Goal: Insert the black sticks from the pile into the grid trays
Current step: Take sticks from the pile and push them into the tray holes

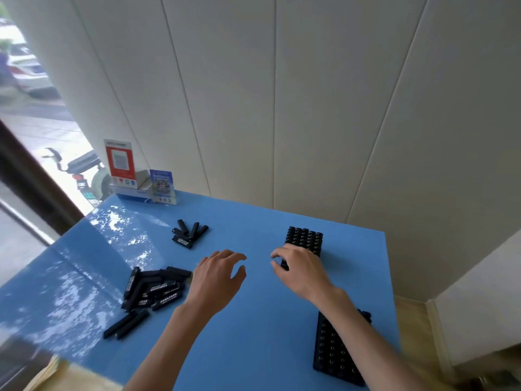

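The main pile of black sticks [153,289] lies on the blue desk [253,320], just left of the left hand [217,277], whose grip is relaxed and empty, placed to reach them. The right hand [301,268] curls on the filled tray [306,239], probably steadying it. An empty tray [335,351] waits near the front edge.
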